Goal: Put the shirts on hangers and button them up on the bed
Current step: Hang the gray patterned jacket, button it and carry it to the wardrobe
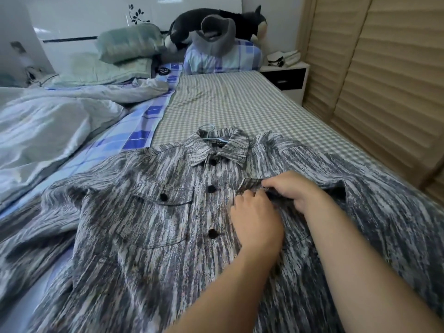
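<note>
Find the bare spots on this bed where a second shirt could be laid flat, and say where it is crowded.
Free: the checked sheet between the shirt collar, blue pillow and nightstand. Crowded: the duvet covers the left; the shirt and both hands fill the near end.

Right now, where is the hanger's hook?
In the head view, the light blue hanger hook pokes out of the shirt collar at centre, lying on the checked sheet beyond both hands.

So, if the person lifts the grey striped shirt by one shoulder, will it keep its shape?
Probably not: the shirt lies in soft folds, so it would sag. The hanger at the collar may hold the shoulders. It looks unlikely to slide on the bed.
</note>
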